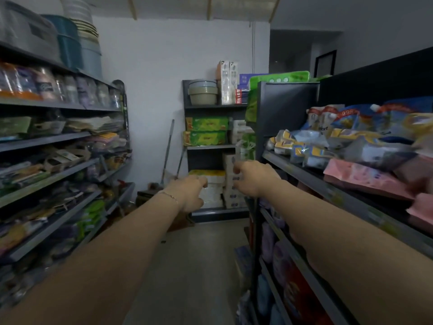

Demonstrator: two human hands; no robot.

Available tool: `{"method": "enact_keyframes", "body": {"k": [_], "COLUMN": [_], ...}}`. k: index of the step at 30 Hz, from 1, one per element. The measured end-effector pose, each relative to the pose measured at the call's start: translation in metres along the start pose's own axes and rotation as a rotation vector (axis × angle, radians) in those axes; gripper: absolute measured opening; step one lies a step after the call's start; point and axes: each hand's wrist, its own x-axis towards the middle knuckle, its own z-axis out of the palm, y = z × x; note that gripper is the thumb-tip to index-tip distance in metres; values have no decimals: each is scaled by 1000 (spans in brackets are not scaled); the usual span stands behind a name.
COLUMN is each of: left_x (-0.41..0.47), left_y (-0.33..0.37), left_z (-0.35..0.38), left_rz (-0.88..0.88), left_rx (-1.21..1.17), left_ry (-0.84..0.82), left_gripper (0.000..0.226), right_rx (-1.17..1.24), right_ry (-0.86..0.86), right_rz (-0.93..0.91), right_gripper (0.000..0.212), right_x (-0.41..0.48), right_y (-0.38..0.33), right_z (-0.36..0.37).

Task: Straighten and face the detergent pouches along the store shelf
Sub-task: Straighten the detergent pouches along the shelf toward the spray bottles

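Note:
Detergent pouches [346, 139], blue, yellow and white, lie jumbled on the dark shelf [304, 178] at my right. Pink pouches [365, 178] lie flat nearer to me on the same shelf, and several spouted pouches [328, 117] stand at the back. Both my arms stretch straight ahead into the aisle. My left hand [189, 192] hangs in mid-air with its fingers loosely curled, holding nothing. My right hand [251, 177] is just left of the shelf's far end, fingers curled and empty, touching no pouch.
Shelving [46, 181] packed with goods lines the left side. An end rack [210, 146] with green boxes, basins and tissue packs stands against the white back wall, a broom [168, 148] leaning beside it. Purple bags [278, 261] fill the lower right shelves. Grey floor [196, 266] runs between.

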Motion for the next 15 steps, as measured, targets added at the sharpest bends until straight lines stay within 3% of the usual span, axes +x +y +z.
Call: {"method": "enact_keyframes", "body": {"k": [9, 15], "left_x": [125, 226], "left_y": [-61, -109], "left_z": [32, 41], "left_rz": [124, 208], "left_rx": [-19, -15], "left_ry": [60, 29], "left_gripper": [48, 48], "right_rx": [-78, -97], "right_ry": [0, 5], "right_rz": [85, 201], "right_gripper": [23, 27], "right_x": [114, 210], "right_y": [25, 23], "right_z": [44, 59]}}
